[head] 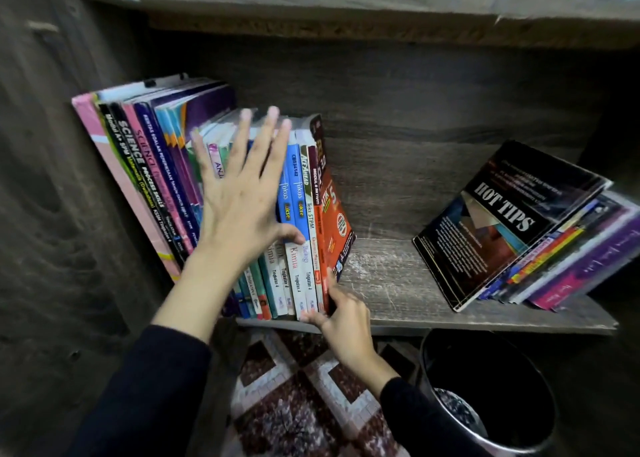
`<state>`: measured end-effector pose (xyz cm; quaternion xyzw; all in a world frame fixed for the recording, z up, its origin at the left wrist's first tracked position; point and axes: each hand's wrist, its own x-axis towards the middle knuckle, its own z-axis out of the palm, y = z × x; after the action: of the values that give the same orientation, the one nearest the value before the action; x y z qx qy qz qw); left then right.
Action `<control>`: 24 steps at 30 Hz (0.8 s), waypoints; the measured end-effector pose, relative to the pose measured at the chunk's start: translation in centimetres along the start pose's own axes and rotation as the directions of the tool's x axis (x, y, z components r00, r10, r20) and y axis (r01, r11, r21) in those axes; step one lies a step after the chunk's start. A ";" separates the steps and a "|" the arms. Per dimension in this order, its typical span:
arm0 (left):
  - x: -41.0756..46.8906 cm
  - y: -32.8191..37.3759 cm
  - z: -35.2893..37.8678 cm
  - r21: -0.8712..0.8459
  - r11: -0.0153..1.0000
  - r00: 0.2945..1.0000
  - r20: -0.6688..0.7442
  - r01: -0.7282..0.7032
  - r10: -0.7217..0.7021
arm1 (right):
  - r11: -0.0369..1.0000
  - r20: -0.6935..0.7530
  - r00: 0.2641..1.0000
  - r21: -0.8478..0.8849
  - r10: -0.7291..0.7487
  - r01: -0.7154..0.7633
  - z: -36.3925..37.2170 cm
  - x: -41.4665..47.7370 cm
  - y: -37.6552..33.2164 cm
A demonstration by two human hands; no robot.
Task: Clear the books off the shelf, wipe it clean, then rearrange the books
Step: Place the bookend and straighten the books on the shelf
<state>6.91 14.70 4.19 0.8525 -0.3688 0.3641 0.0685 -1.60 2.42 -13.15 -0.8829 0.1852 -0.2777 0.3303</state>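
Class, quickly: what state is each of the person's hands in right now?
Left hand: open, fingers spread flat against the row of books.
Right hand: fingers curled round the lower ends of that row's rightmost books.

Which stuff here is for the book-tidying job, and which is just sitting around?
For the job: upright books, leaning books, shelf, left hand pressing the upright books, right hand gripping their bottom ends.
Just lying about: black bin, patterned floor.
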 end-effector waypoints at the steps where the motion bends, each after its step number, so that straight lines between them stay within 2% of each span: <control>1: 0.4 0.0 -0.2 0.008 1.000 1.000 0.012 -0.018 0.018 | 1.000 -0.001 1.000 -0.006 0.007 -0.007 0.2 0.1 0.1; 5: 0.8 0.3 0.3 0.005 1.000 0.999 -0.044 -0.019 0.019 | 0.999 -0.041 0.998 -0.008 0.051 -0.051 0.4 0.5 0.0; 9: 0.7 0.1 0.7 -0.017 0.998 0.995 -0.083 -0.055 0.054 | 0.999 -0.057 0.998 -0.025 0.030 -0.031 0.2 0.6 0.1; 14: 0.7 0.0 0.6 0.003 0.999 0.999 -0.017 -0.036 0.036 | 0.996 -0.028 0.997 -0.049 0.076 -0.077 0.2 0.9 0.3; 17: 0.4 0.6 -0.2 0.017 1.000 0.999 0.036 -0.012 0.012 | 0.990 0.056 0.993 -0.103 0.099 -0.093 -0.4 0.8 -0.2; 20: -0.2 2.0 -0.8 0.006 1.000 0.998 0.059 0.027 -0.027 | 0.983 0.233 0.966 -0.165 0.116 -0.078 -2.7 1.1 -0.8; 22: -0.6 3.5 -0.9 -0.011 0.999 0.999 0.020 -0.046 0.046 | 0.988 0.260 0.958 -0.126 0.123 -0.092 -4.8 0.8 -0.9; 24: -0.5 5.0 -1.0 -0.030 0.992 0.992 0.009 -0.127 0.127 | 0.976 0.170 0.967 -0.135 0.191 -0.169 -6.4 0.2 -0.7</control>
<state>2.69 11.76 3.76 0.8282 -0.4278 0.3578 0.0556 -5.28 -0.30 -8.59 -0.9022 0.2502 -0.1531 0.3162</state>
